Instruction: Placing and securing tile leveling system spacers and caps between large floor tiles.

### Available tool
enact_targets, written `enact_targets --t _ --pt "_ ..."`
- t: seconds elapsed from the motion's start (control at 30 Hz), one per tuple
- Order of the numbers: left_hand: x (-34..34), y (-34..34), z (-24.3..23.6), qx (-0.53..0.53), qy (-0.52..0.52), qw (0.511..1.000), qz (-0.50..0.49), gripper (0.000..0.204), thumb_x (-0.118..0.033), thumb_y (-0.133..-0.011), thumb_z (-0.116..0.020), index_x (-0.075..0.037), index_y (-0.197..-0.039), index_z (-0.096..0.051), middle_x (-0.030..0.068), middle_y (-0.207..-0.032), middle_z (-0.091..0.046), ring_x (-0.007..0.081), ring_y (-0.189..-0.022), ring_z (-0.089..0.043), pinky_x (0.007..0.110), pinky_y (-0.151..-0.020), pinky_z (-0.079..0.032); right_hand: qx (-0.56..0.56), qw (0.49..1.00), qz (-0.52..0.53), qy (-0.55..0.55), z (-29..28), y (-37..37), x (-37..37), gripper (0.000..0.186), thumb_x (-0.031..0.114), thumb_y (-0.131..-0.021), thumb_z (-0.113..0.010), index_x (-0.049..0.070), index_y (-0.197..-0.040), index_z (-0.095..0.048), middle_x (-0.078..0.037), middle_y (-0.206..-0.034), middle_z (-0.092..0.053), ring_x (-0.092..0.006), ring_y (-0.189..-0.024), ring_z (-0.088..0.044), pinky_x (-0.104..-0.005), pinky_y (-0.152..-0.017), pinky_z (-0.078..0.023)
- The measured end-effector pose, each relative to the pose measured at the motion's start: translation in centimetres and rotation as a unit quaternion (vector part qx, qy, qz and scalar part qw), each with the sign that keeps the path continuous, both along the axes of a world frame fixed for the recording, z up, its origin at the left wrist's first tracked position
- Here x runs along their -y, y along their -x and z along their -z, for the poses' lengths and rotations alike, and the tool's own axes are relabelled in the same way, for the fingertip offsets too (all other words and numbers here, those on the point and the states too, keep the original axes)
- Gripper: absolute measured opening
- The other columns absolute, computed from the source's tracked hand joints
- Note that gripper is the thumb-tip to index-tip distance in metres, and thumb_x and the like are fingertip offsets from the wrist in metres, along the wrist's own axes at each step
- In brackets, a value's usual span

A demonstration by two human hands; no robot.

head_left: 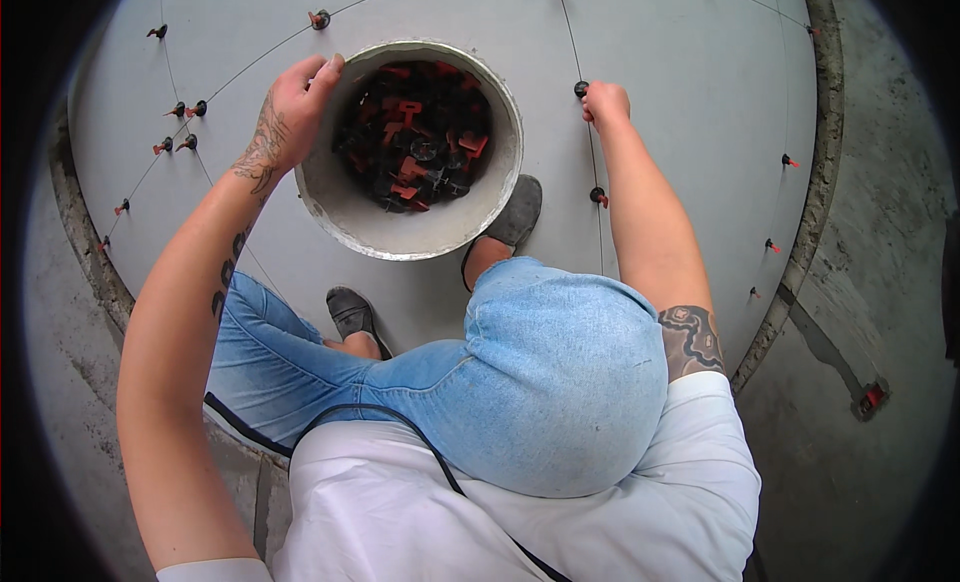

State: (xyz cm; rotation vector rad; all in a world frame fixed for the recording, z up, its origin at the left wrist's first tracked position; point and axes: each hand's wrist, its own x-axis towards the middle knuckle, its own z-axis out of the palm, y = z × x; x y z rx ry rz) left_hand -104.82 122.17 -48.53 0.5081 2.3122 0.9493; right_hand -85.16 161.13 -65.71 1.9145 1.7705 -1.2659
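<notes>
A grey bucket [425, 230] stands on the large grey floor tiles in front of me, tilted so its mouth faces up at me. Inside lies a heap of black and red tile levelling spacers [408, 170]. My left hand [298, 107] is closed on the bucket's rim at its upper left. To the right of the bucket, my right hand [606, 104] has its fingers curled around a black tile levelling spacer [581, 89] at a tile joint; the fingers hide part of it. Closer to me on that joint sits another spacer [599, 196] with a red handle.
More spacers stand in the joints: a cluster at left [188, 110], one beyond the bucket [319, 20], others at right [789, 161]. My shoes [352, 312] rest on the tiles. Rough concrete [860, 272] borders the tiled floor, with a red object [872, 397] on it.
</notes>
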Motion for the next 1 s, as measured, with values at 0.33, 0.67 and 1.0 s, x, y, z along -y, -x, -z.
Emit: enact_targets --t 0.33,0.67,1.0 --pt "0.3 0.2 -0.4 -0.010 0.015 1.000 0.002 0.057 -0.052 -0.094 -0.045 0.004 -0.087 -0.054 0.0156 -0.073 -0.052 0.0235 -0.073 -0.051 0.036 -0.074 -0.044 0.174 0.717 -0.642 -0.209 -5.7 2.1 0.2 0.022 0.012 -0.084 -0.052 0.007 -0.091 -0.072 -0.016 -0.096 -0.071 -0.0348 -0.090 -0.067 -0.0430 -0.076 -0.054" --pt "-0.2 -0.1 -0.3 0.001 0.008 1.000 -0.007 0.058 -0.053 -0.093 -0.045 0.004 -0.092 -0.058 0.0184 -0.077 -0.056 0.0261 -0.076 -0.055 0.037 -0.076 -0.045 -0.189 0.959 -0.210 0.030 -7.2 0.8 -0.5 0.035 0.031 -0.098 -0.051 0.001 -0.090 -0.066 -0.006 -0.076 -0.063 -0.0194 -0.066 -0.060 -0.0333 -0.059 -0.047" --pt "0.2 0.0 -0.3 -0.009 0.016 1.000 -0.002 0.057 -0.051 -0.094 -0.046 0.004 -0.087 -0.055 0.0190 -0.075 -0.054 0.0275 -0.074 -0.053 0.038 -0.074 -0.045 -0.376 0.842 -0.271 0.276 -24.4 -0.2 9.7 0.030 0.029 -0.099 -0.053 0.001 -0.097 -0.063 -0.002 -0.078 -0.058 -0.0098 -0.069 -0.054 -0.0244 -0.062 -0.042"
